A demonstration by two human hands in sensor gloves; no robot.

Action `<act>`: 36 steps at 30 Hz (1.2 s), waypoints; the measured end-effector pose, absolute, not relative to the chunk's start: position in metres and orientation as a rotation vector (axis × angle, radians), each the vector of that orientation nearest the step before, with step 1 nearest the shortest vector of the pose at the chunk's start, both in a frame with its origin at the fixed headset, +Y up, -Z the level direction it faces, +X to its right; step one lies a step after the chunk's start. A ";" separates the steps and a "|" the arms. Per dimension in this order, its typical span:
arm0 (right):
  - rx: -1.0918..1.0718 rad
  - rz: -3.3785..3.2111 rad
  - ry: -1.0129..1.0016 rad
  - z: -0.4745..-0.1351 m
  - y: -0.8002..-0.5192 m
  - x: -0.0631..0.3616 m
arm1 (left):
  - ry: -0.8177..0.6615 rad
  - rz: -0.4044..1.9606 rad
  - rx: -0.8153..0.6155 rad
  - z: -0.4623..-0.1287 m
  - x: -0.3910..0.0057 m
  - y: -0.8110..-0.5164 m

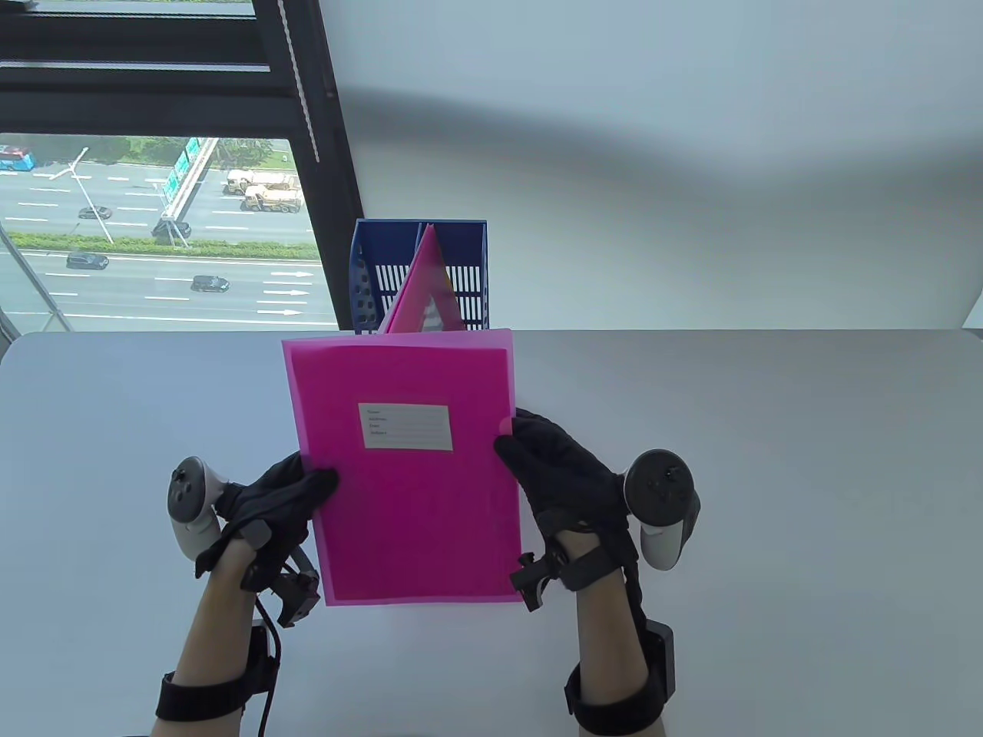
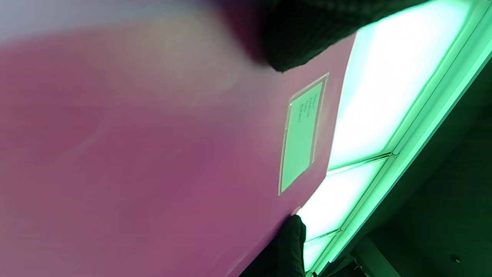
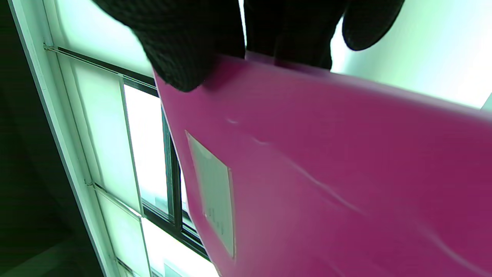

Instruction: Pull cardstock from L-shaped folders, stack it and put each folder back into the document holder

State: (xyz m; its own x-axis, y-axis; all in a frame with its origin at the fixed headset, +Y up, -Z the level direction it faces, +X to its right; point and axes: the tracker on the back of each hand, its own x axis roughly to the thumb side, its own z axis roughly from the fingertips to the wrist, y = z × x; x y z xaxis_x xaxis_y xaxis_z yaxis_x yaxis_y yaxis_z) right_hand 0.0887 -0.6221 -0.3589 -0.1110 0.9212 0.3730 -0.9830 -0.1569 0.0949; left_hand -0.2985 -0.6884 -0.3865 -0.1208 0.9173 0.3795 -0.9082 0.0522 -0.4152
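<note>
A pink translucent L-shaped folder (image 1: 407, 476) with darker pink cardstock inside and a white label (image 1: 405, 427) is held upright above the table, in front of me. My left hand (image 1: 288, 495) grips its left edge, thumb on the front. My right hand (image 1: 537, 457) pinches its right edge near the thumb notch. In the left wrist view the folder (image 2: 153, 154) fills the frame under my fingers (image 2: 307, 34). The right wrist view shows my fingers (image 3: 192, 46) clamped on the folder's (image 3: 326, 173) edge. Behind stands the blue document holder (image 1: 418, 276) with another pink folder (image 1: 422, 295) leaning in it.
The white table (image 1: 768, 461) stretches left and right of the hands. The holder sits at the table's far edge by a white wall. A window (image 1: 153, 230) is at the back left.
</note>
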 end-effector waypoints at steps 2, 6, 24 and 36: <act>0.441 1.624 -0.135 -0.361 -0.624 0.088 | -0.672 1.552 -0.021 -0.387 -0.299 -0.689; 0.521 1.475 0.008 -0.366 -0.630 0.085 | -0.689 1.550 -0.029 -0.387 -0.298 -0.688; 0.546 1.501 0.063 -0.371 -0.632 0.087 | -0.700 1.546 -0.047 -0.387 -0.298 -0.689; 0.377 1.872 -0.306 -0.358 -0.618 0.085 | -0.675 1.521 -0.019 -0.386 -0.297 -0.687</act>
